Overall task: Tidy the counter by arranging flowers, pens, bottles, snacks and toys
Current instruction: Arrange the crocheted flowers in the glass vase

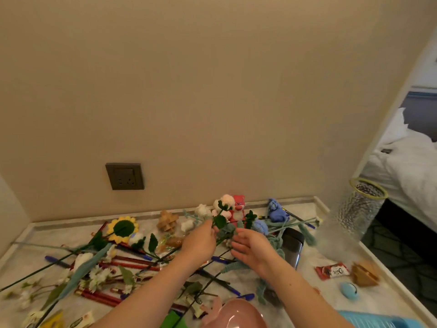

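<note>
My left hand [201,240] pinches a dark green flower stem [218,220] with leaves, lifted over the marble counter [307,214]. Beside it my right hand [248,247] hovers with relaxed, spread fingers, holding nothing, above blue crocheted flowers [260,227]. A knitted sunflower [121,229] lies to the left, with red pencils [132,261] and blue pens [56,261] scattered under white blossom sprays [99,275]. A pink bear toy [238,208] and a cream plush [224,202] stand against the wall. A glass vase [359,207] is at the right edge.
A wooden puzzle [168,221] sits mid-back, another [364,273] far right beside a chocolate bar [333,271] and a blue egg-shaped toy [348,290]. A dark bottle [293,245] lies right of my hands. A pink bowl [234,314] and blue basket [378,321] are at the near edge.
</note>
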The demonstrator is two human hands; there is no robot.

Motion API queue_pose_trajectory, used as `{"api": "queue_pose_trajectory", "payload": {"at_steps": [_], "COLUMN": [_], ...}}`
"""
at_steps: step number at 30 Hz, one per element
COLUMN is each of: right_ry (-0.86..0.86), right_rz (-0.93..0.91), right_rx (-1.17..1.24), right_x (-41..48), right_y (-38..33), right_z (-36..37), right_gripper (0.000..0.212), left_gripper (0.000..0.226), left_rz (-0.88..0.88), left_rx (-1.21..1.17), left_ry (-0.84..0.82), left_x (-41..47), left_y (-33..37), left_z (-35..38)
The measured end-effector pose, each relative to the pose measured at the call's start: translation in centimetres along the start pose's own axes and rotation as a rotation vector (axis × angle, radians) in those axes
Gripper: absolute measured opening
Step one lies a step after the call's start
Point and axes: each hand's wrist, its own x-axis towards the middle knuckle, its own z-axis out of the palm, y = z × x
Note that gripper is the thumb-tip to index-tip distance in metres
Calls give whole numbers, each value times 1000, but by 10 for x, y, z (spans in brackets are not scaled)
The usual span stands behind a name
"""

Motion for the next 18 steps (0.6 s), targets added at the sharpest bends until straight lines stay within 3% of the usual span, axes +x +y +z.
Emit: {"api": "queue_pose_trajectory", "payload": {"at_steps": [4,8,13,18], "right_ry": [21,-4,-43,-82], "right_rz": [41,51,40,-72], "right_rx": [2,9,-4,-57], "right_x": [4,4,4,1], "right_y": [6,4,-5,-23], "right_z": [1,3,10,27], "right_gripper": [43,41,39,22], "left_gripper": [23,24,20,21], "left_rz": [-50,-110,-79,-30], "left_rx": [8,-139,-260,-415], "left_ry": [-13,8,80,122], "left_x": [0,2,4,0], "left_y": [1,-1,2,13], "left_z": [12,17,4,-15]}}
